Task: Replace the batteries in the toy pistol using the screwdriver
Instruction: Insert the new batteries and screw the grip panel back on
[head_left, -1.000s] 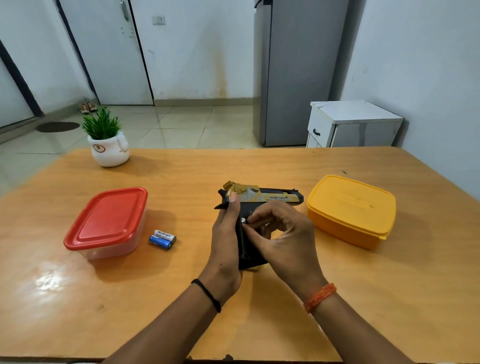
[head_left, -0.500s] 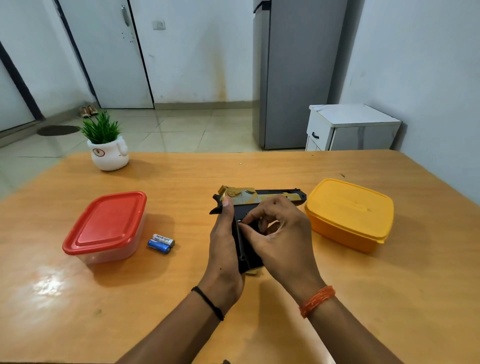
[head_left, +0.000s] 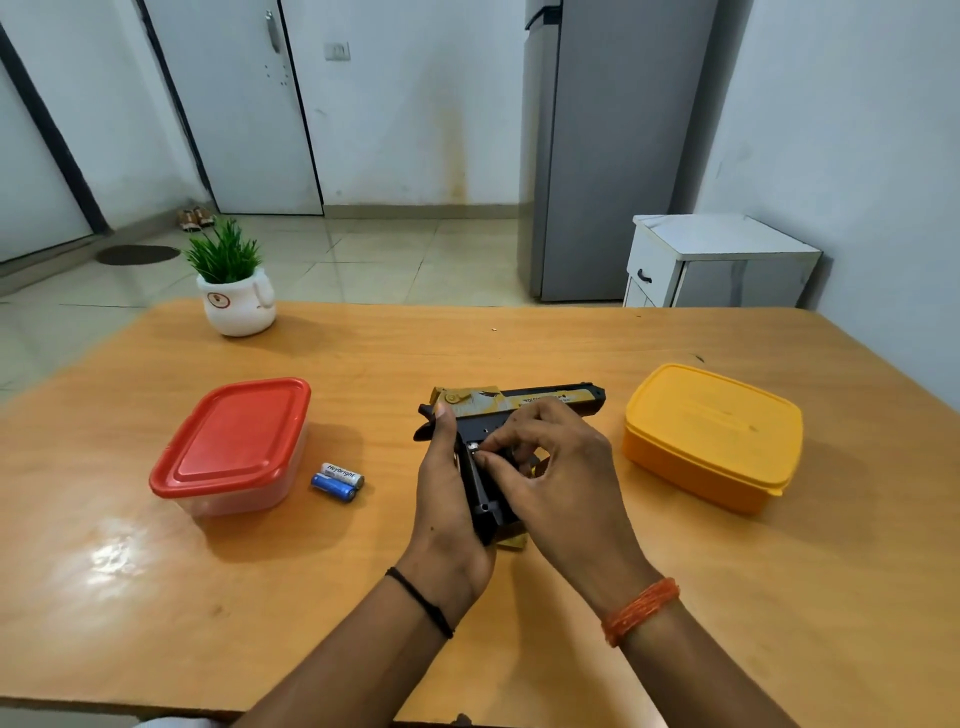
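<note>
A black and gold toy pistol (head_left: 524, 405) lies on the wooden table (head_left: 467, 353), barrel pointing right, grip toward me. My left hand (head_left: 447, 499) grips the pistol's grip from the left side, thumb up near the hammer. My right hand (head_left: 556, 478) has its fingers curled over the grip, fingertips pinching at a small silver part by the open battery slot. Two loose batteries (head_left: 337, 480), one white and one blue, lie side by side left of the pistol. No screwdriver is in view.
A red-lidded clear box (head_left: 234, 447) stands at the left. A yellow lidded box (head_left: 711, 436) stands at the right, close to the muzzle. A potted plant (head_left: 236, 291) sits at the far left edge. Beyond the table are a fridge and a white cabinet.
Both hands stay on the pistol's grip. My right fingertips have shifted slightly along the battery slot. The camera has tilted a little.
</note>
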